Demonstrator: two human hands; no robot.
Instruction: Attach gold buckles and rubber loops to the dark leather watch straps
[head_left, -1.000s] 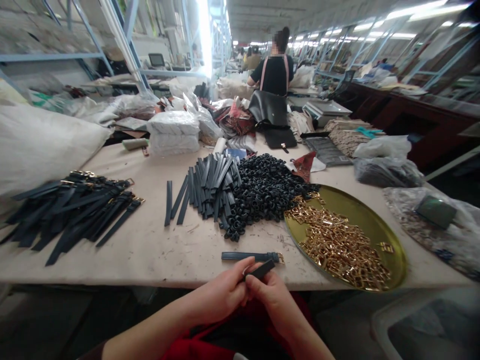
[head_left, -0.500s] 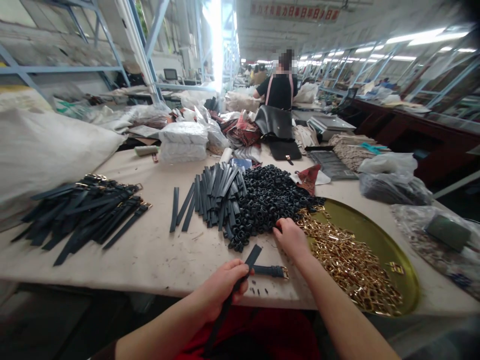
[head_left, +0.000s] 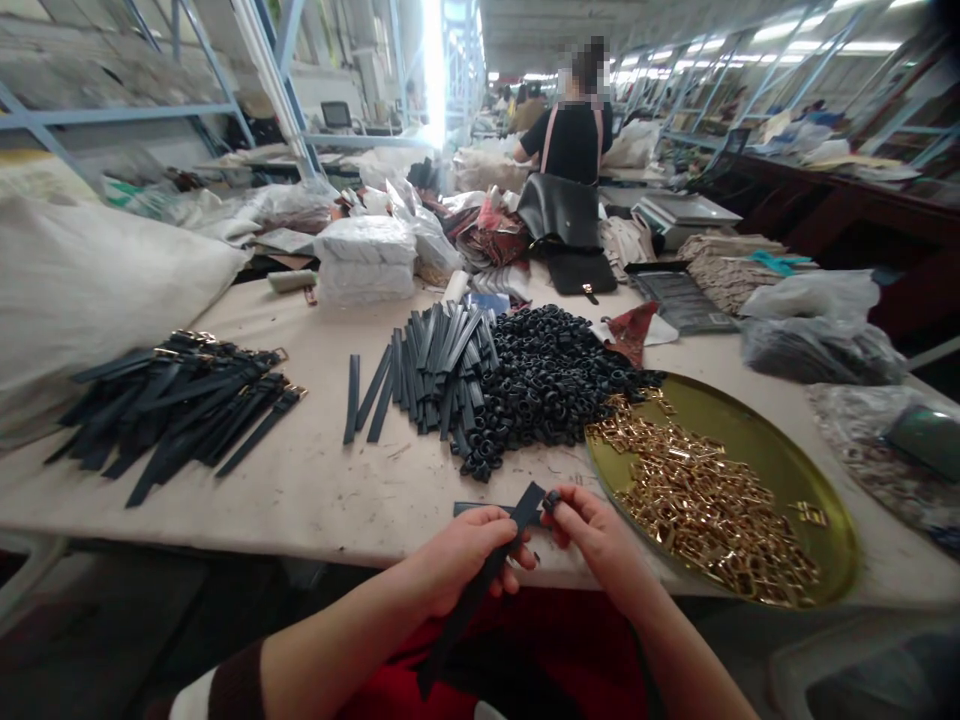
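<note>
Black strap (head_left: 463, 612): in your left hand (head_left: 466, 556), slanting across the near edge of the worktop (head_left: 315, 500).
Left fingers: closed around the strap, thumb on top.
Right fingers: your right hand (head_left: 596, 532) pinches a small black loop (head_left: 551, 501) just beside the strap's upper end.
Second strap (head_left: 469, 508): lying beyond your hands, partly hidden.
Loop heap (head_left: 551, 375): ahead, against the loose straps (head_left: 442, 365).
Tray (head_left: 757, 425): to your right, bearing gold buckles (head_left: 712, 520).
Buckled straps (head_left: 176, 405): piled to your left.
</note>
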